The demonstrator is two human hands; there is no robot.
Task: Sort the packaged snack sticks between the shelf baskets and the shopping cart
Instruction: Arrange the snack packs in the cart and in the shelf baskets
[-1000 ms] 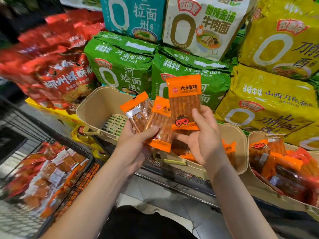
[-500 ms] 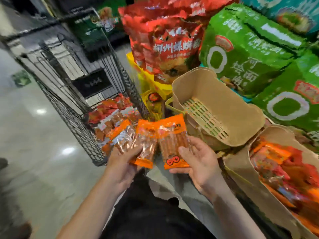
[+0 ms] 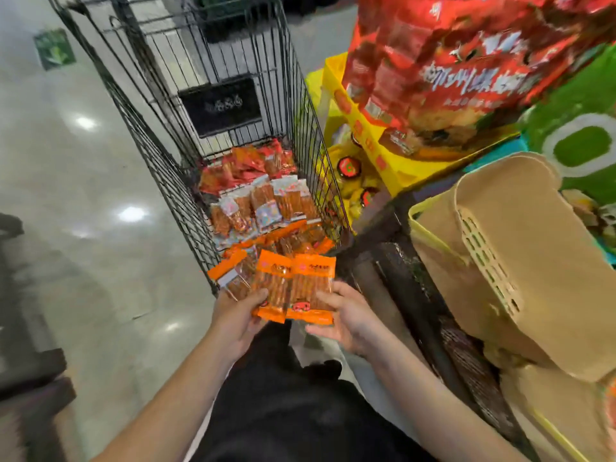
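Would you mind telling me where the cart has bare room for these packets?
The black wire shopping cart shows bare floor at its far end, between the black sign panel and the red packets. The near end is crowded with orange snack-stick packets.

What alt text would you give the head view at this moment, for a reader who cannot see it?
Two hands hold a fan of three orange snack stick packets at the near end of a wire shopping cart that already holds many similar packets: the left hand grips them from the left and the right hand supports the rightmost. An empty beige basket sits on the shelf to the right.
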